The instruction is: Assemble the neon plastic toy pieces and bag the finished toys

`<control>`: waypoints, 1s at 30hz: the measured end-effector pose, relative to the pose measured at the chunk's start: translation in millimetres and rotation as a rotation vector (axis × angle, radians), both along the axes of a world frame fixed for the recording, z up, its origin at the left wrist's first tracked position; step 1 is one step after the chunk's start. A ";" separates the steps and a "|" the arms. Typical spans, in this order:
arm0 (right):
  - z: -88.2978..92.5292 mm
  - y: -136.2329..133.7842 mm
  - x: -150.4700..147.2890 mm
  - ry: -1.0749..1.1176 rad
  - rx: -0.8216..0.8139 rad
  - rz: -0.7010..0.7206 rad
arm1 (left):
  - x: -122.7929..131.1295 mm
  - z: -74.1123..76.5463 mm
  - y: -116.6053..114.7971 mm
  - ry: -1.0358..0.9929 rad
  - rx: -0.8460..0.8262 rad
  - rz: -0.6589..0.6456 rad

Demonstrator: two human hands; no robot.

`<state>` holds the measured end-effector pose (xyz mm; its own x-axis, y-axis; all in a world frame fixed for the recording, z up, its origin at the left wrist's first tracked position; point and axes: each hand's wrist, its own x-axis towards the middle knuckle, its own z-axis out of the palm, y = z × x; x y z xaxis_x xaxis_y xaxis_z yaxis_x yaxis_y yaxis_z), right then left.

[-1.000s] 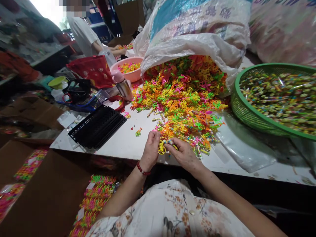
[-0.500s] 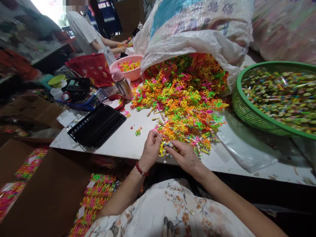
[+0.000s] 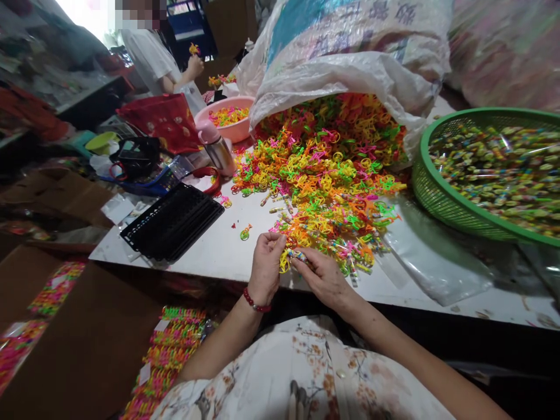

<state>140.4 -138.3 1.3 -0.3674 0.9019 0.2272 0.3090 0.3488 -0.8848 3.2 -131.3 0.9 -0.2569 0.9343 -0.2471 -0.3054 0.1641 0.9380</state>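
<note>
My left hand is closed in a pinch on a yellow plastic toy piece with a ring shape. Between the thumb and fingers of my right hand is a small patterned tube, its end close to the yellow piece. Whether the two parts are joined I cannot tell. Just beyond both hands spreads a pile of small plastic toy pieces in yellow, orange, green and pink. Several patterned tubes lie among its near edge.
A large white sack spills the pieces. On the right stands a green basket of patterned tubes; plastic bags lie beside it. Leftward are black trays, a flask, a pink basin and a co-worker. Cartons stand below.
My hands stay almost in place, with the left wrist turned slightly. In the background, the co-worker has raised a hand holding some coloured pieces.
</note>
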 end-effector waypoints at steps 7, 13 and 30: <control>-6.5 -5.0 5.3 -0.175 0.226 0.003 | -2.0 1.1 -4.9 0.538 0.110 -0.057; -4.6 -6.7 4.2 -0.223 0.336 0.057 | -5.5 -1.4 -5.7 0.443 0.089 -0.108; 14.7 30.9 64.8 -0.336 0.500 -0.288 | -23.3 -12.0 39.6 0.374 0.077 -0.125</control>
<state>205.2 -107.4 16.0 -0.2514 0.7901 0.5590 0.6819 0.5545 -0.4770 -20.1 -91.7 -11.2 -0.1991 0.9762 -0.0859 0.0774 0.1031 0.9917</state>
